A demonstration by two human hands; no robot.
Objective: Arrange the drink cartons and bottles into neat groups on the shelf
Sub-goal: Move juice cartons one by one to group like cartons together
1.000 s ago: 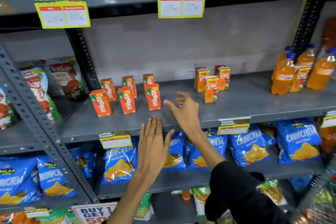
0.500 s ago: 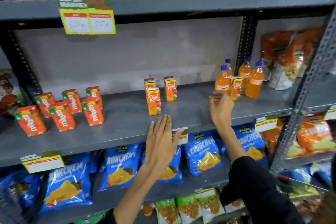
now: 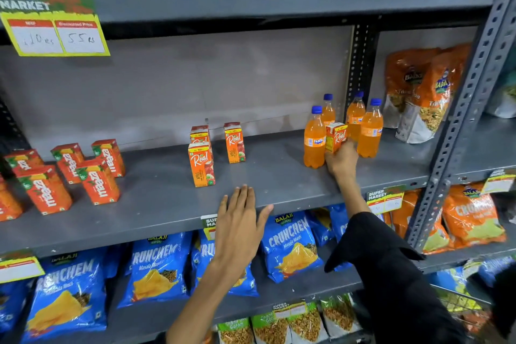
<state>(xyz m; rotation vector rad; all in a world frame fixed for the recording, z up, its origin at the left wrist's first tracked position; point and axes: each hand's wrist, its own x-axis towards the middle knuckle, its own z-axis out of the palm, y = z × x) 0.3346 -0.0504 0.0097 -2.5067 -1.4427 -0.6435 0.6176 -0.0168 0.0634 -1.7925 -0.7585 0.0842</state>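
Four bottles [image 3: 314, 142] of orange drink ring a Real carton [image 3: 336, 137] clasped in the right hand's [image 3: 342, 162] grip, while the left hand [image 3: 237, 227] hovers spread and empty at the shelf [image 3: 167, 220] edge.

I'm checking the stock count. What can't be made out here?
Head view only:
- Maaza cartons: group cut by left edge.
- Rear bottles: partly behind front bottle and Real carton.
- Carton's base: hidden by right hand.
- Price tag: print too small.

maaza cartons [image 3: 67, 173] left, real cartons [image 3: 201, 165] middle, bottles [image 3: 370, 131] right on shelf [image 3: 279, 176].
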